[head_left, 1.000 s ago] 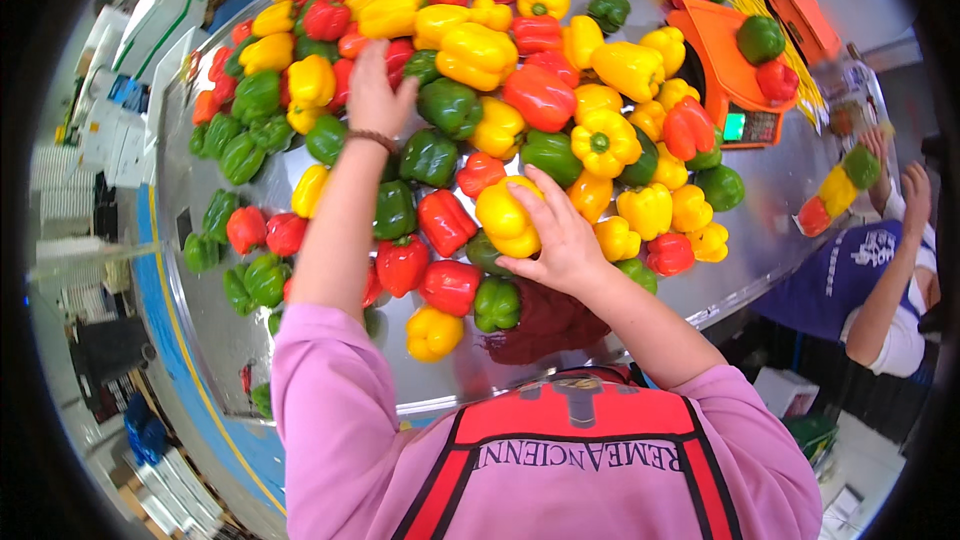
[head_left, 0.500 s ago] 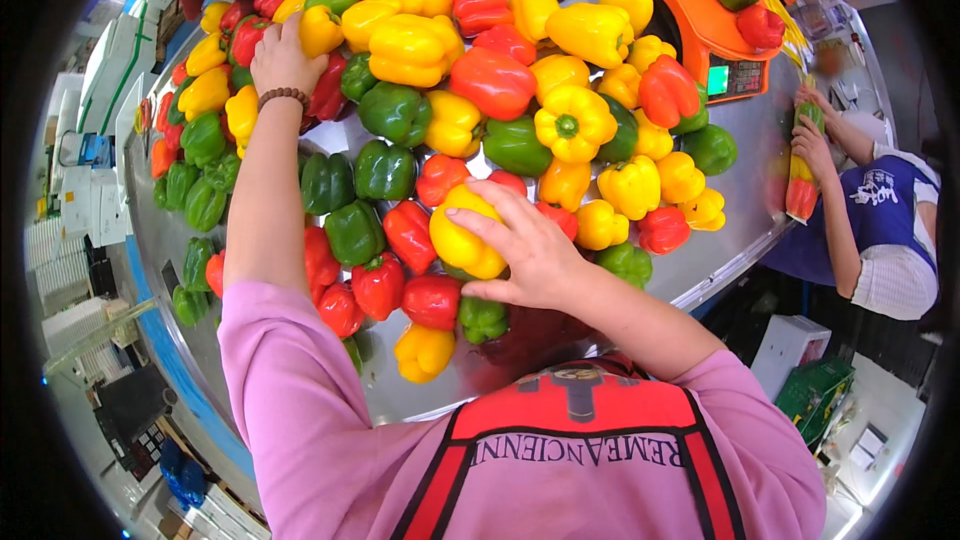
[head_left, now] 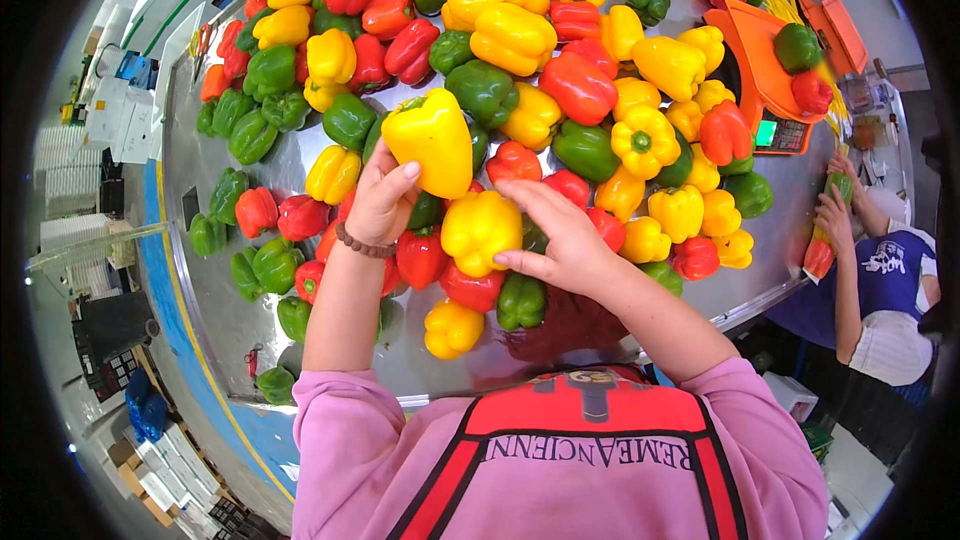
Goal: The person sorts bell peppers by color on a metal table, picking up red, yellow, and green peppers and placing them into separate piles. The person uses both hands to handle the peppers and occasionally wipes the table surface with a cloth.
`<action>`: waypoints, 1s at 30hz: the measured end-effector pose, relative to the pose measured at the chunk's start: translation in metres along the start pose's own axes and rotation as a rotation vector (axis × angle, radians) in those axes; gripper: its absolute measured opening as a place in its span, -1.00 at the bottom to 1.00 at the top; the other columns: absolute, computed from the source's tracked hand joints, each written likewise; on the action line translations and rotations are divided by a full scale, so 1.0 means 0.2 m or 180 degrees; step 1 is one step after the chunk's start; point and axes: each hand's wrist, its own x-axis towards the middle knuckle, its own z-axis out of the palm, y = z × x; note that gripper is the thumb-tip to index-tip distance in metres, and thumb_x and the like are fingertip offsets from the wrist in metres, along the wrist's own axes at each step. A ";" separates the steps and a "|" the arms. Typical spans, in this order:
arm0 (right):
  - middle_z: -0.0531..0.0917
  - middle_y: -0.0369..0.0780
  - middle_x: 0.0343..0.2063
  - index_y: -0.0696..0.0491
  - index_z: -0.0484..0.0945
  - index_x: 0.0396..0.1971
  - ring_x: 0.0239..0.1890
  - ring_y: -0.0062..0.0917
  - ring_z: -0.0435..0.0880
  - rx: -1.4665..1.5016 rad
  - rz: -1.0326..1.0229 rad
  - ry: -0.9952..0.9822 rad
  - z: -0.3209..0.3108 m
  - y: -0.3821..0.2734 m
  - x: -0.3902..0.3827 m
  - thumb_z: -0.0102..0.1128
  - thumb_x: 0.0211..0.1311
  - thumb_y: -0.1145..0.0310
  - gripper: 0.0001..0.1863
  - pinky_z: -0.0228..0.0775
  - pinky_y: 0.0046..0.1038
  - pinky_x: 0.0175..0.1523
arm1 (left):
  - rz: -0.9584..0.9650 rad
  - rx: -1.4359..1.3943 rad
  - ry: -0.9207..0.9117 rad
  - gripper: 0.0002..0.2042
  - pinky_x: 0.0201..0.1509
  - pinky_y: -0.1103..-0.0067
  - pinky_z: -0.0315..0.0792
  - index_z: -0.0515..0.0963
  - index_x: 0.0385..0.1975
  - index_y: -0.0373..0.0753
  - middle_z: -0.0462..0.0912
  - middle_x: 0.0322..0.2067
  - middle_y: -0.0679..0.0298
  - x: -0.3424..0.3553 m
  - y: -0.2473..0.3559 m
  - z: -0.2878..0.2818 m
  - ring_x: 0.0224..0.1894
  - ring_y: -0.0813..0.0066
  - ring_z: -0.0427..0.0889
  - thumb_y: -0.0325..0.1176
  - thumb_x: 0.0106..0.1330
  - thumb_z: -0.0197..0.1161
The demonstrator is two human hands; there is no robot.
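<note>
A shiny metal table (head_left: 215,285) is heaped with red, yellow, green and orange bell peppers. My left hand (head_left: 378,202) is raised over the pile and grips a large yellow pepper (head_left: 432,140) from below. My right hand (head_left: 560,237) curls around the right side of a second yellow pepper (head_left: 480,230), which rests among red and green ones near the front of the heap. A beaded bracelet circles my left wrist. Pink sleeves and a red apron fill the bottom of the view.
An orange scale (head_left: 762,70) with a green and a red pepper on it stands at the right. Another person (head_left: 885,270) at the right edge holds a bag with peppers (head_left: 822,240). White cartons (head_left: 150,30) lie beyond the table's left edge.
My left hand drew back from the far side of the pile and now lifts a large yellow pepper. My right hand keeps its grasp on the other yellow pepper.
</note>
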 end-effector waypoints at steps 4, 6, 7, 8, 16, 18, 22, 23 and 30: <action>0.31 0.03 0.24 0.12 0.21 0.29 0.27 -0.10 0.34 0.0214 -0.0111 0.0863 0.04 -0.07 0.04 0.51 -0.10 0.24 -0.07 0.24 -0.23 0.31 | -0.0507 -0.0723 -0.0367 -0.30 0.35 0.38 0.25 0.18 0.31 -0.18 0.40 0.20 0.24 -0.04 -0.02 0.10 0.27 0.37 0.37 -0.29 0.19 0.37; 0.31 0.04 0.23 0.11 0.19 0.30 0.25 -0.09 0.36 0.0126 -0.0307 0.1105 0.03 -0.06 0.07 0.53 -0.16 0.30 -0.04 0.24 -0.23 0.31 | -0.0483 -0.0456 -0.0532 -0.27 0.35 0.39 0.25 0.15 0.33 -0.18 0.38 0.20 0.24 -0.03 -0.05 0.16 0.27 0.38 0.37 -0.29 0.18 0.38; 0.31 0.04 0.22 0.10 0.19 0.30 0.24 -0.09 0.36 0.0014 -0.0380 0.1222 0.02 -0.05 0.09 0.53 -0.16 0.31 -0.04 0.24 -0.23 0.30 | -0.0358 0.0281 -0.0614 -0.22 0.35 0.41 0.23 0.09 0.36 -0.18 0.38 0.19 0.23 -0.01 -0.06 0.18 0.26 0.40 0.36 -0.30 0.18 0.39; 0.32 0.03 0.22 0.10 0.18 0.30 0.24 -0.09 0.37 -0.0100 -0.0449 0.1340 0.02 -0.04 0.10 0.53 -0.16 0.32 -0.04 0.24 -0.23 0.30 | -0.0326 0.0521 -0.0774 -0.14 0.35 0.41 0.21 0.03 0.39 -0.20 0.37 0.19 0.20 0.00 -0.02 0.23 0.27 0.40 0.33 -0.26 0.14 0.43; 0.39 -0.02 0.16 0.15 0.22 0.29 0.20 -0.25 0.44 0.1168 0.0555 0.1561 -0.02 0.10 -0.08 0.44 -0.09 0.35 -0.12 0.28 -0.32 0.27 | 0.2083 0.5894 0.2528 -0.25 0.30 0.24 0.27 0.34 0.19 -0.31 0.35 0.19 -0.11 0.64 0.25 -0.50 0.22 -0.07 0.36 0.03 0.08 0.42; 0.40 -0.03 0.16 0.16 0.21 0.29 0.21 -0.27 0.44 0.1090 0.0575 0.1517 -0.04 0.11 -0.12 0.45 -0.09 0.36 -0.11 0.28 -0.32 0.27 | 0.1446 0.5976 0.2419 -0.20 0.30 0.24 0.26 0.31 0.23 -0.24 0.28 0.26 -0.06 0.70 0.25 -0.67 0.24 -0.04 0.34 0.04 0.02 0.44; 0.40 -0.03 0.16 0.17 0.20 0.29 0.21 -0.28 0.43 0.1279 0.0598 0.1531 -0.07 0.10 -0.19 0.45 -0.09 0.39 -0.12 0.27 -0.33 0.28 | 0.1445 0.5169 0.2282 -0.33 0.17 0.36 0.42 0.37 0.18 -0.26 0.46 0.12 0.04 0.72 0.29 -0.69 0.09 0.10 0.53 -0.10 0.08 0.43; 0.40 -0.06 0.17 0.16 0.18 0.31 0.20 -0.34 0.44 0.1269 0.0558 0.1458 -0.08 0.11 -0.21 0.44 -0.06 0.43 -0.12 0.28 -0.35 0.27 | 0.1456 0.4461 0.2205 -0.36 0.13 0.40 0.44 0.39 0.16 -0.26 0.49 0.08 0.07 0.70 0.29 -0.67 0.06 0.15 0.55 -0.12 0.10 0.42; 0.34 -0.01 0.23 0.09 0.27 0.26 0.26 -0.12 0.36 -0.0448 0.0345 0.1407 -0.09 0.14 -0.27 0.45 -0.08 0.38 -0.17 0.22 -0.22 0.32 | 0.0321 -0.0528 0.0577 -0.47 0.05 0.27 0.55 0.31 0.23 -0.21 0.46 0.17 0.10 0.14 0.20 -0.07 0.15 0.14 0.51 0.03 0.42 -0.01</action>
